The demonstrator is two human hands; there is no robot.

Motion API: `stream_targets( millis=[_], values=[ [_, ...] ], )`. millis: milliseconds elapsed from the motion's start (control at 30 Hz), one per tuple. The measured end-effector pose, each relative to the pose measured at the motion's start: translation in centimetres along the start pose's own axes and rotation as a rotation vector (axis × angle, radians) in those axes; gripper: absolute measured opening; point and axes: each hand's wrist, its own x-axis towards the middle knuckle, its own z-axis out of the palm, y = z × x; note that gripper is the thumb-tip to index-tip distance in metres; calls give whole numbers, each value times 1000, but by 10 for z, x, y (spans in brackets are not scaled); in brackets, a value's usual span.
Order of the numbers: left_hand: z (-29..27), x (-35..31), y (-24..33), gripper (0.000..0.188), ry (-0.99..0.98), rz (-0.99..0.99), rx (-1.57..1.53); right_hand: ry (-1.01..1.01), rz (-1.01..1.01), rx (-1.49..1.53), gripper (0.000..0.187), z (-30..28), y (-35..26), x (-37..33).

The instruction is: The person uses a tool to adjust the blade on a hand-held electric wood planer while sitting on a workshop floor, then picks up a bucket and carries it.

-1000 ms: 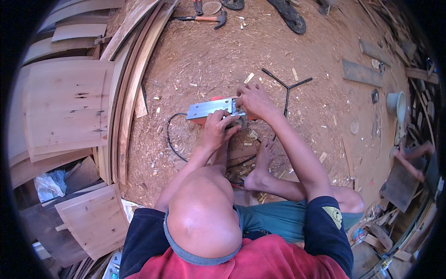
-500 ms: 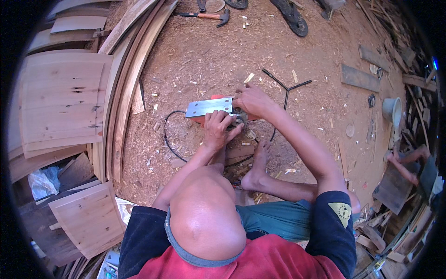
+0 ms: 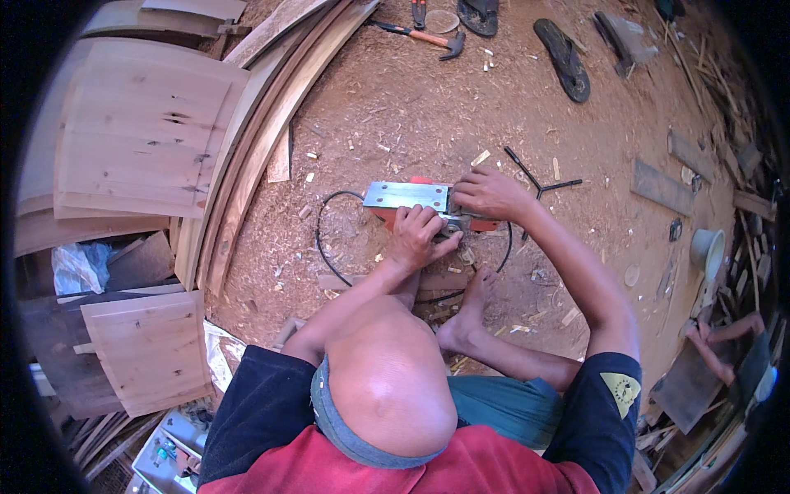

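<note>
Orange showed under the flat metal sole (image 3: 399, 196) of a power planer (image 3: 421, 198), which sat sole-up before the person's bare foot (image 3: 476, 305) on shaving-littered ground (image 3: 395, 115). The left hand (image 3: 417, 237) was clamped on its near side, thumb and fingers curled. The right hand (image 3: 492, 193) bent its fingers over the middle; whether they pinched anything could not be told. Beyond it lay a black Y-shaped wrench (image 3: 540, 189).

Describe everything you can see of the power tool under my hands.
The tool appears to rest on the ground, a flat silvery plate, apparently metal, facing up with small round marks, above an orange-red body. The left hand touches its near side, the right hand its right end. What the hands cover is hidden.
</note>
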Motion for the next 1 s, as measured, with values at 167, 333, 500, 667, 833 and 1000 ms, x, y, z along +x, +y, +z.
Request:
stream_targets(
  millis=[167,333,500,667,833,1000],
  values=[
    [0,1,-4,29,53,-92,-88,370,1008,726,18,-16,-3,-23],
    [-21,35,2,29,25,-589,-636,652,1060,1509,26,-24,-26,-6],
    [-34,45,-12,26,-68,-765,-1084,605,932,1489,34,-23,-61,40],
    [-44,8,-73,25,112,-1070,-1037,433,935,908,33,-50,-71,40],
    [-102,-20,-225,27,323,-964,-23,610,1088,1097,32,-39,-59,5],
    [-130,-22,-302,23,104,-1000,245,690,1244,1195,34,-28,-52,-12]
  ],
)
